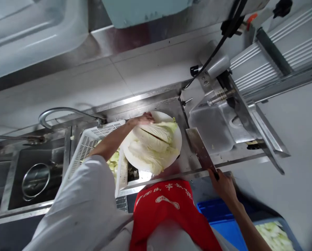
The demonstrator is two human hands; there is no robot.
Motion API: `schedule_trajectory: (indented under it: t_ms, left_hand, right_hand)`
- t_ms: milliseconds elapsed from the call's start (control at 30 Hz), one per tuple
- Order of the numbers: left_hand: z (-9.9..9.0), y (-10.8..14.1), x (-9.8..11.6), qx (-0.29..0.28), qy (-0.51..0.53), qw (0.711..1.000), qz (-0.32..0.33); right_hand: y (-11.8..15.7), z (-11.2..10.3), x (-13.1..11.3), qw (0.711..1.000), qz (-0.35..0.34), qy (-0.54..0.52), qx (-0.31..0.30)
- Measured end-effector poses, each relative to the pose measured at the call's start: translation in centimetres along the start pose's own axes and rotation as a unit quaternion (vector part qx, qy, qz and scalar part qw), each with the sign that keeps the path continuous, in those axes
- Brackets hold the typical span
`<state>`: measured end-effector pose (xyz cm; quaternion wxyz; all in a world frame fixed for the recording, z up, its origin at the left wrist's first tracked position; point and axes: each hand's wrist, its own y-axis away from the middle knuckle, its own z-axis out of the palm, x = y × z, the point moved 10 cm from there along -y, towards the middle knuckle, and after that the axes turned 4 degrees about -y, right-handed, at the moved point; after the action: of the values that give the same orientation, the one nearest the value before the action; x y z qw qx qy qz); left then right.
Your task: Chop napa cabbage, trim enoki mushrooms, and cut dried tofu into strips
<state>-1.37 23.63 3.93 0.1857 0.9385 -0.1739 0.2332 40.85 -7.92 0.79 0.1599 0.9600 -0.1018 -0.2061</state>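
The steel counter (169, 103) runs across in front of you; the white slotted basket (86, 148) sits on its left side, with pale green leaf pieces inside; the round white board (178, 146) lies just beside the basket, to its right.

The cabbage (154, 139) rests on that board, between you and the wall; it is long and bulky, creamy white along the broad ribs, yellow-green and frilly at the right-hand tip; a narrow dark slit runs lengthwise through its upper part, and loose, wrinkled leaf edges spread towards you.

Your cleaver (201, 148) slants over the counter's near edge, right of the board and apart from the cabbage; your right hand (221, 181) is closed around its handle; your left hand (145, 119) touches the cabbage's far left end, though you cannot tell how tightly its partly hidden fingers close.
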Motion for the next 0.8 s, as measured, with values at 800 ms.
schedule_trajectory:
  t_ms: [800]
  left_hand:
    - [9.4, 26.6, 1.1, 0.043, -0.263, 0.962, -0.057]
  right_hand:
    - [-1.2, 5.9, -9.0, 0.995, -0.017, -0.015, -0.092]
